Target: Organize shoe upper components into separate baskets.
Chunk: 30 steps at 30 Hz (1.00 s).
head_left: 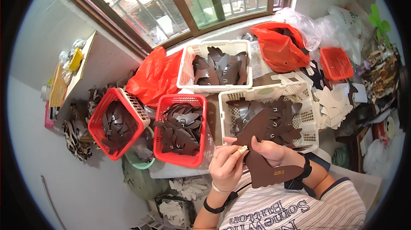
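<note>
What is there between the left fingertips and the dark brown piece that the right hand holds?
A small pale wad, pinched by the left hand, lies there, seemingly against the dark brown piece in the right hand, as the head view shows.

Brown piece [262, 168] — matt, smooth, leathery

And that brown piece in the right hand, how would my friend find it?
Start at the big window at the top, then come down to the lower white basket. In front of it, the right hand holds a big dark brown piece. Unlike the piled pieces in that basket, this one is held up and shows small yellow print.
</note>
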Motion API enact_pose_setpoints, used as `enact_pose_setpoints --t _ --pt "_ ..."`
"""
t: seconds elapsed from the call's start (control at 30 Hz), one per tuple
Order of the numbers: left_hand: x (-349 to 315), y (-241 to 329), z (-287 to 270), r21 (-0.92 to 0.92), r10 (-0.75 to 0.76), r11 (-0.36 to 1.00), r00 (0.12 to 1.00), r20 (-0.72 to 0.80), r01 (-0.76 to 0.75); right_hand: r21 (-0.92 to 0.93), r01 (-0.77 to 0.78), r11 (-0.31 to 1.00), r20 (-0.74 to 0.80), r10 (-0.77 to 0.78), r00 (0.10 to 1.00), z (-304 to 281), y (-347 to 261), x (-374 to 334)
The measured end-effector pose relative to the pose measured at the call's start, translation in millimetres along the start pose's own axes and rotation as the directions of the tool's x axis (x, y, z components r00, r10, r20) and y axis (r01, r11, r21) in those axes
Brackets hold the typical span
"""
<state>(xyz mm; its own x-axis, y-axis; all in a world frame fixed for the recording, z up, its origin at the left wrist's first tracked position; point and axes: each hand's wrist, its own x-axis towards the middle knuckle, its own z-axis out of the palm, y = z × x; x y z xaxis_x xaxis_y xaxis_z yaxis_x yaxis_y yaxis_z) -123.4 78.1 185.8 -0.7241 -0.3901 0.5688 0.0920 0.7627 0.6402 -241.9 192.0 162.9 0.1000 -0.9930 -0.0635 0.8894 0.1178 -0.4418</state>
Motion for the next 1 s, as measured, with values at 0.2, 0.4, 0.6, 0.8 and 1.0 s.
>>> enact_pose_setpoints --t 0.2,0.4,0.6,0.8,1.0 --pt "-1.8 8.5 7.4 -0.019 -0.191 0.981 0.981 -0.029 0.191 -0.088 0.007 0.996 -0.006 -0.007 1.0 -8.2 -3.0 -2.0" --pt "2.2 23.0 15.6 0.001 -0.123 0.992 0.992 -0.021 0.123 -0.264 0.082 0.961 -0.129 -0.119 0.985 -7.3 -1.5 -5.0" --pt "-2.5 19.8 20.2 -0.03 -0.123 0.992 0.992 -0.037 0.122 -0.318 0.053 0.947 -0.211 -0.125 0.969 -5.7 2.1 -12.7" --pt "-3.2 15.0 25.4 0.027 0.035 0.999 0.999 -0.011 -0.035 -0.356 -0.047 0.933 -0.254 -0.048 0.966 9.4 -10.8 -21.6" --pt "-44.6 -24.7 18.8 -0.082 -0.305 0.946 0.947 0.101 0.314 -0.176 -0.203 0.963 -0.325 0.138 0.936 -13.4 4.7 -17.0"
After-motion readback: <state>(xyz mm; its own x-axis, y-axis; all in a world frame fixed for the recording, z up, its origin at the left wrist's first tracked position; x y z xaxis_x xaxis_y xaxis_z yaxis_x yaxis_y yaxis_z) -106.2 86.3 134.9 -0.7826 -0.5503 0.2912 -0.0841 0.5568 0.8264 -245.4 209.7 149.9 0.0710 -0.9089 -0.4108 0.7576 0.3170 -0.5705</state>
